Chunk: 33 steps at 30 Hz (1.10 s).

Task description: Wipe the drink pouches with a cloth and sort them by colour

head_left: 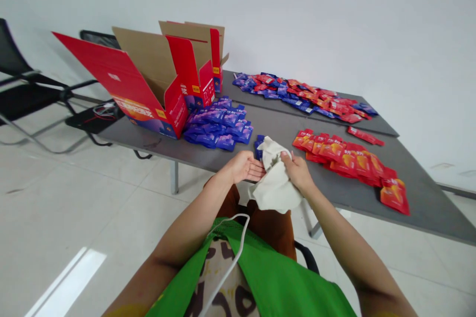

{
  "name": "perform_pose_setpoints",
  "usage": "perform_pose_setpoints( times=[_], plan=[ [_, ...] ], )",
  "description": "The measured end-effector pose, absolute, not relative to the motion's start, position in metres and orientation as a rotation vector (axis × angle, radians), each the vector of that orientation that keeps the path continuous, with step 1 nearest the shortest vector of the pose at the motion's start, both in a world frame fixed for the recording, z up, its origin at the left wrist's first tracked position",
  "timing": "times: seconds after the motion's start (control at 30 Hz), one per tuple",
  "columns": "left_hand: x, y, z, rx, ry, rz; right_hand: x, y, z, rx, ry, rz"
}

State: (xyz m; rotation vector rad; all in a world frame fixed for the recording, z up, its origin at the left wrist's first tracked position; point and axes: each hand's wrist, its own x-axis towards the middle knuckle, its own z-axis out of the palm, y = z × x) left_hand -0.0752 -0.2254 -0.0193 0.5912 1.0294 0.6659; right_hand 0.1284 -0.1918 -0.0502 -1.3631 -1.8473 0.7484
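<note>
fingers point(284, 157) of the right hand point(298, 172) are clamped on a crumpled white cloth point(279, 189), thumb uppermost. it hangs at the near edge of the grey desk point(427, 193), above the person's lap; whether it is a glove, a bag or a rag is hard to tell. the left hand point(244, 166) is unclosed and grips nothing, its fingers side by side and reaching to the cloth's edge; contact is unclear.

the cloth work looks partway: one hand has it, the other is not in it. on the desk, blue pouches point(223, 125) lie in overlapping rows at left, and red pouches point(345, 158) in a slanting row at right, so that ordering seems done. left over, by the look of it, is a jumbled red and blue heap point(297, 95) on the back desk point(382, 127). tall cartons point(147, 96) stand at left with flaps raised, their contents hidden.

a blue pouch point(258, 145) sits just beside the cloth, partly covered by it. the gap between blue and red rows gives the hands room; the last red pouch at right lies near the front edge. one carton flap juts past the desk's left end.
</note>
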Motion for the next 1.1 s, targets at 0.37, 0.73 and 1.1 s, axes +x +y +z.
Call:
perform_pose_setpoints(
  times=[0.37, 0.73, 1.1],
  plan=[
    [-0.033, -0.232, -0.024, 1.427, 2.293, 1.008, 0.151, -0.23, -0.038, -1.572, -1.546, 0.244],
    [-0.012, -0.215, -0.021, 1.596, 2.356, 0.525, 0.145, -0.235, -0.06, -1.872, -1.768, 0.095],
    [-0.116, -0.18, 0.05, 1.903, 2.783, 0.727, 0.142, -0.237, -0.058, -1.993, -1.785, -0.007]
  ],
)
